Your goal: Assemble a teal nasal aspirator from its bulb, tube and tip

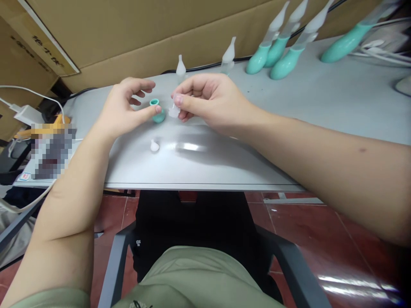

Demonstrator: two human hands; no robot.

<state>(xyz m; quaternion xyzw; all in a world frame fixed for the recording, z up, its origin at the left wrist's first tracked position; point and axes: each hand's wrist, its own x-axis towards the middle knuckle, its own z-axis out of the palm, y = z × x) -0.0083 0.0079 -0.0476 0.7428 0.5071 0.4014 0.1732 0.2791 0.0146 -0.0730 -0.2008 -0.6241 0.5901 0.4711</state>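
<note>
My left hand rests on the grey table, its thumb touching a small teal bulb with a round opening; the other fingers are curled loosely apart above it. My right hand pinches a small translucent white piece between thumb and fingers, right beside the teal bulb. Another small white tip lies loose on the table nearer to me.
Two white translucent tips stand at the table's back. Several assembled teal bulbs with clear nozzles stand at the back right. Cardboard lines the rear. A white charger and cables lie at left.
</note>
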